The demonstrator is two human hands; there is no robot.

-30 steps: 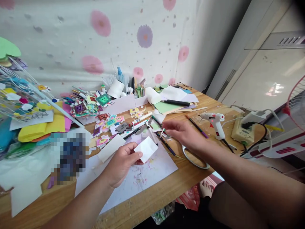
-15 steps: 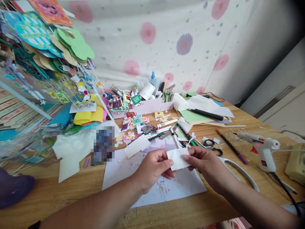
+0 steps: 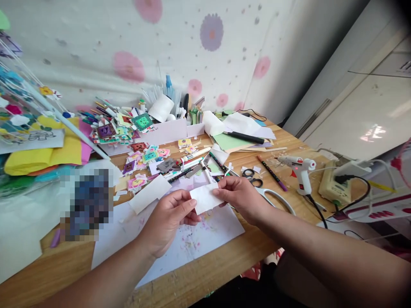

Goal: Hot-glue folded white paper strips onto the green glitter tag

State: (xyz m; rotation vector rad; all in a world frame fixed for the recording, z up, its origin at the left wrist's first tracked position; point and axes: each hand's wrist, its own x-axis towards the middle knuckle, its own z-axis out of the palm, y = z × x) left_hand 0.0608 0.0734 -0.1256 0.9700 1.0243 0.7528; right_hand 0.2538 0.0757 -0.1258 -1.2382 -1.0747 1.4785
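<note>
A small white piece of paper is held between my two hands, above a large marked white sheet. My left hand pinches its left edge, thumb on top and fingers behind. On the right side, my right hand grips the upper right corner between thumb and fingers. Just beyond the hands lie a blank white paper strip, a white marker and a cluster of pens. Scissors with white handles rest beside my right forearm, with black-handled scissors behind them.
A hot glue gun stands at the right by a power strip. Small coloured cut-outs and a white organizer box with pens are at the back. A patterned marker lies right of the scissors. Coloured sheets sit behind.
The view has turned to the right, so things appear shifted left and the power strip shows more fully. Both hands still hold the small white paper in much the same way.
</note>
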